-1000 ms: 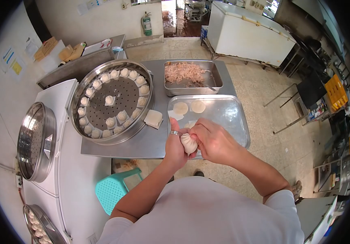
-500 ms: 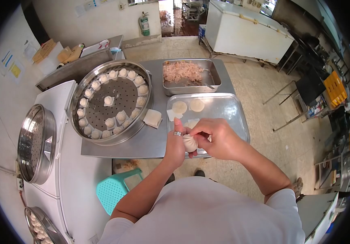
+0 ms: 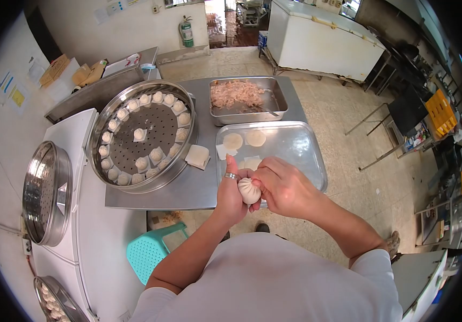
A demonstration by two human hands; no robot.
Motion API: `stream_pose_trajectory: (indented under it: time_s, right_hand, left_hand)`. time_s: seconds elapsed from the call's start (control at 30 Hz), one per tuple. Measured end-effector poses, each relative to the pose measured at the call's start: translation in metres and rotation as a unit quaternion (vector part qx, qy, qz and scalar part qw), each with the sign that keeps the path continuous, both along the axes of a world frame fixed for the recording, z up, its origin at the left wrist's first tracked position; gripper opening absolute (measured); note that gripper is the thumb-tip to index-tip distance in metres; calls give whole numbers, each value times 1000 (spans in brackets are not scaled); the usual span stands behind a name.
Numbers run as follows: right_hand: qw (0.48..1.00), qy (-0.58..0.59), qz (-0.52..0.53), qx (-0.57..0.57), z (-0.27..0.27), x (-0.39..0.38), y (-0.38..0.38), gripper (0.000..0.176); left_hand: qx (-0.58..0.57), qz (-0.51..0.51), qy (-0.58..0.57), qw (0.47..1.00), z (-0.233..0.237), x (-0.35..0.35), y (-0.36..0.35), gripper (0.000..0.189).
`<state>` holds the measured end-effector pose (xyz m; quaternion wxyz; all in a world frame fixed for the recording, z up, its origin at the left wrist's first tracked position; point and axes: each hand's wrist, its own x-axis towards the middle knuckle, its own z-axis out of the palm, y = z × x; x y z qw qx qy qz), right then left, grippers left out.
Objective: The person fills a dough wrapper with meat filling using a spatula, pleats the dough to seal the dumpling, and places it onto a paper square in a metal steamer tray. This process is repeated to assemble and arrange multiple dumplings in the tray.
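A pleated bun (image 3: 249, 191) of pale dough sits in my left hand (image 3: 232, 194), whose fingers curl around it from below with the thumb raised. My right hand (image 3: 284, 189) pinches the gathered dough at the bun's upper right side. Both hands are over the near edge of a metal tray (image 3: 301, 153). On that tray lie flat dough rounds (image 3: 255, 138) and pieces of white paper (image 3: 224, 152), partly hidden behind my hands. A round perforated steamer tray (image 3: 158, 126) to the left holds a ring of small buns on paper squares, with one bun (image 3: 139, 134) near its middle.
Behind the tray stands a metal pan (image 3: 284, 110) of ground meat filling (image 3: 236, 95) with a utensil in it. A stack of paper squares (image 3: 197, 156) lies beside the steamer. A turquoise stool (image 3: 148, 253) stands below the table's left front edge. Another steamer tray (image 3: 47, 193) is at far left.
My right hand has closed in on the bun, its fingers now tighter together on the gathered dough. The bun looks turned a little in my left hand. The whole view has shifted slightly.
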<state>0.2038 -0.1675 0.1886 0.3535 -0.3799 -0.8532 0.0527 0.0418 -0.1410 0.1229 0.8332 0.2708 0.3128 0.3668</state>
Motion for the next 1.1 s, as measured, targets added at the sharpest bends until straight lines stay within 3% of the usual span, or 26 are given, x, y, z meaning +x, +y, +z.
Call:
stream_pose_trajectory:
  time_s: [0.17, 0.37, 0.47, 0.67, 0.77, 0.87, 0.97, 1.1]
  right_hand:
    - [1000, -14, -4, 19, 0, 0, 0, 8]
    - [980, 74, 61, -175, 5, 14, 7, 5]
    - [971, 82, 61, -216, 13, 10, 5, 5]
    - [992, 32, 16, -122, -4, 0, -1, 9]
    - [983, 71, 42, -167, -1, 4, -2, 10]
    - [979, 96, -9, -177, 22, 4, -12, 22]
    - [995, 68, 6, -71, 26, -1, -16, 40]
    - [997, 33, -29, -57, -10, 12, -14, 51]
  left_hand:
    - [-3, 15, 8, 1000, 1, 4, -1, 86]
    - [26, 28, 42, 998, 6, 5, 0, 88]
    - [27, 17, 44, 999, 2, 3, 1, 88]
    - [16, 53, 44, 997, 3, 4, -1, 87]
    - [17, 30, 11, 999, -16, -4, 8, 86]
    - [-4, 8, -65, 998, -23, -8, 16, 87]
    - [-25, -4, -69, 997, -20, -2, 17, 90]
    - [-119, 4, -74, 990, 3, 22, 10, 93]
